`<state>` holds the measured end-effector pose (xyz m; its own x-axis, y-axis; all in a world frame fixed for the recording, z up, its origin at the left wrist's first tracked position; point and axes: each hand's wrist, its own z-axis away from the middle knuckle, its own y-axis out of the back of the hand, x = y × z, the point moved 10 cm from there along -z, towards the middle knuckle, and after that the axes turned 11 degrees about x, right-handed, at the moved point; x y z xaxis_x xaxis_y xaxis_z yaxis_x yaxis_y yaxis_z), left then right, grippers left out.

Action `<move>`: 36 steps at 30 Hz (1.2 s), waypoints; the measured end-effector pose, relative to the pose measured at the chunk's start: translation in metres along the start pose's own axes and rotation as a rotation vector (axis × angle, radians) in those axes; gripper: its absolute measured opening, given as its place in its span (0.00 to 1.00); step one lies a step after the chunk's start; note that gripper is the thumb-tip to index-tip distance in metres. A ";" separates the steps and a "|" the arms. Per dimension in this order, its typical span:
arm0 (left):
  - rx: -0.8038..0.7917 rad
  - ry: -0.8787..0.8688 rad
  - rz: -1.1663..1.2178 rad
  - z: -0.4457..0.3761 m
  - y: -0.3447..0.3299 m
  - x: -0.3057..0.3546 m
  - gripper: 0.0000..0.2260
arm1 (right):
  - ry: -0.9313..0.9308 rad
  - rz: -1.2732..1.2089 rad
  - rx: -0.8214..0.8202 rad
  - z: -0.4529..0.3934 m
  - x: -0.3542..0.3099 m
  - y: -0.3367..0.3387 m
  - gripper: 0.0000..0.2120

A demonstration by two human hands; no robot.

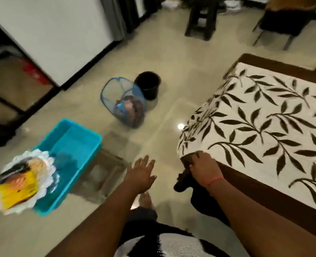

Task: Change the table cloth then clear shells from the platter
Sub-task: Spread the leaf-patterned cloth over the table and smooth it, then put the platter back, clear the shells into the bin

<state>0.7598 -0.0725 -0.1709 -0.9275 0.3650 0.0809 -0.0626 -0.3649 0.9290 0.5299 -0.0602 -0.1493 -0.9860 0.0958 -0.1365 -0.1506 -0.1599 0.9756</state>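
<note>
A dark wooden table (276, 197) carries a cream tablecloth with dark leaf print (261, 119), spread flat and draping over the near corner. On the glossy beige tiled floor (172, 58) stand a blue mesh hamper (123, 102) touching a black bucket (148, 85), a dark stool (200, 19) and a chair (283, 21).

We are seeing open floor (164, 115) lying between the table (265, 184) and the blue tub (73, 145); a mesh hamper (123, 101) and black bucket (148, 84) are standing beyond.
</note>
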 end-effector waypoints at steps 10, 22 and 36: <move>0.087 0.556 0.243 0.168 -0.043 -0.171 0.31 | 0.445 0.118 -0.167 0.016 -0.205 -0.040 0.24; 0.089 0.801 0.290 0.308 -0.093 -0.383 0.32 | 0.575 0.074 -0.295 0.022 -0.468 -0.094 0.26; 0.305 1.261 0.774 0.289 -0.131 -0.579 0.29 | 0.308 -0.188 -0.562 -0.102 -0.621 -0.178 0.26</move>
<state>1.4116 0.0115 -0.2355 -0.4044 -0.8390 0.3641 0.5046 0.1274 0.8539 1.1613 -0.1919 -0.2558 -0.9019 -0.0997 -0.4202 -0.2544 -0.6637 0.7034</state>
